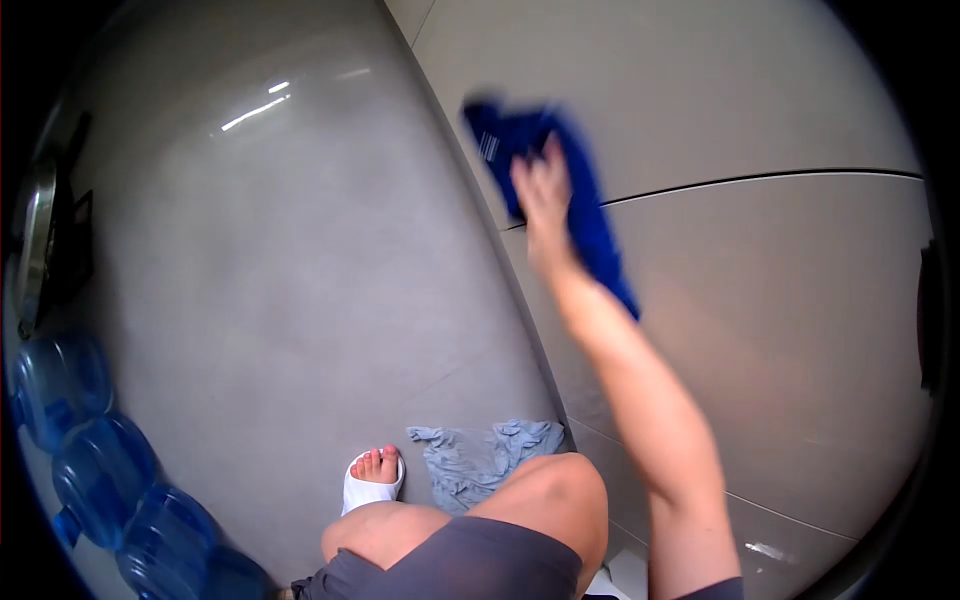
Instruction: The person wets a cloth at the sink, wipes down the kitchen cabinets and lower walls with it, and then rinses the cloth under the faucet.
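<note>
Dark-blue cloth (590,195) under flat, outstretched right hand (543,195), on beige panelled surface (760,300); straight edge (534,320) near, wide glossy grey floor (300,250) beyond.

A row of translucent blue jugs (105,468) lines the lower left. One crumpled pale-blue cloth (462,462) lies on the grey floor (300,280). One metallic object (38,235) shows, far left.
</note>
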`<state>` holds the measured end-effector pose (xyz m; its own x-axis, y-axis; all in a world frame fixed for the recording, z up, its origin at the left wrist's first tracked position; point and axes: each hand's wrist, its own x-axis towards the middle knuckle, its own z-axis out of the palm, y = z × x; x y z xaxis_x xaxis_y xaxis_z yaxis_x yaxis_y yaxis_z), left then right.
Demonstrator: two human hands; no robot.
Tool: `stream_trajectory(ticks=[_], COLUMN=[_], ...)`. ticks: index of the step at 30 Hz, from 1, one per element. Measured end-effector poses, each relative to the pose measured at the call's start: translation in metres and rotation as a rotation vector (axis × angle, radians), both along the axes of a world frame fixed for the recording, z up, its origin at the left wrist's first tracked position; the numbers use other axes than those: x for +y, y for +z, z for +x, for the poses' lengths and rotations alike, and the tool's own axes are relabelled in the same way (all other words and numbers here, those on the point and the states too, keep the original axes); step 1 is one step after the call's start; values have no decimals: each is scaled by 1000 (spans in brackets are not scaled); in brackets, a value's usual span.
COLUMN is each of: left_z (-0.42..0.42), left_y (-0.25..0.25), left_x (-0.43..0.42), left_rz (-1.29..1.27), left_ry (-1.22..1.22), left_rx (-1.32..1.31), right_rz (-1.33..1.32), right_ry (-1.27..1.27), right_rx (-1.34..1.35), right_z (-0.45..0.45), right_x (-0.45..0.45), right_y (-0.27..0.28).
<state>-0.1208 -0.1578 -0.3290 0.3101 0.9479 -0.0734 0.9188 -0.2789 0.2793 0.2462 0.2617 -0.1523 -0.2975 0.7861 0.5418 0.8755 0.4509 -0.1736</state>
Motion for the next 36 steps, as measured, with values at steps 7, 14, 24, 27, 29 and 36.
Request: stream_trajectory(ticks=[7, 14, 24, 27, 29, 36], left_z=[-1, 1, -4, -4, 19, 191], left_y=[-4, -12, -5, 17, 54, 272], left_x=[-5, -8, -3, 10, 27, 170], left_rz=[-60, -103, -181, -413, -589, -733], left_ry=[9, 6, -32, -34, -302, -1723], left_rx=[0, 36, -1, -10, 53, 123], right_rz=[-813, -111, -506, -491, -725, -726], right_ry=[-334, -405, -140, -2, -132, -776], right_rx=[-328, -333, -851, -1582, -1123, 710], right_z=[-34, -64, 1, -46, -49, -70], right_x=[-169, -62, -143, -195, -209, -255], right_y=[33, 249, 13, 23, 27, 108])
